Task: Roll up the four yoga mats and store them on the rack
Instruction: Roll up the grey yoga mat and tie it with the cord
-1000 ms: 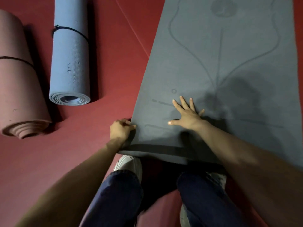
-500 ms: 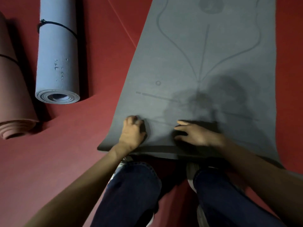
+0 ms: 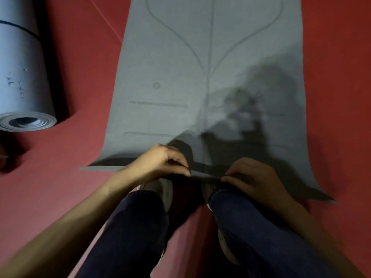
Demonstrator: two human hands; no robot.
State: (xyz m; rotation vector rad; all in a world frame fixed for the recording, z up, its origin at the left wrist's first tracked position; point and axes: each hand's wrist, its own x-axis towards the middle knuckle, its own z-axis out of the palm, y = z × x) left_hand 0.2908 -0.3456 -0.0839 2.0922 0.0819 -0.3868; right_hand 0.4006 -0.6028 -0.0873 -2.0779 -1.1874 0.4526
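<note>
Two hands work the near short edge of the grey mat [image 3: 200, 77], which lies flat on the red floor [image 3: 80, 97] and runs from 6 o'clock up past 12 o'clock. The left hand [image 3: 158, 165] and right hand [image 3: 257, 177] sit side by side just below centre. Each has its fingers curled and drawn together, the tips pinching the lifted lip of the mat. The edge between them is raised and looks to be folding over, while the outer corners at 8 and 4 o'clock lie on the floor.

The step in hand appears to be starting the first tight turn of this mat. The next move likely calls for tucking that lip under evenly across the whole width, then pushing the roll toward 12 o'clock with both palms, keeping the sides square so it does not cone.

The grey mat is thin, matte and limp, printed with faint alignment lines and curves, and darker on its underside. At 9 o'clock lies a rolled mat [image 3: 20, 77]: pale blue, foamy and a neat cylinder with a spiral end face, bound by a dark strap [image 3: 18, 27]. The person crouches in dark jeans [image 3: 130, 227] and pale shoes [image 3: 158, 189]. No rack is in view.
</note>
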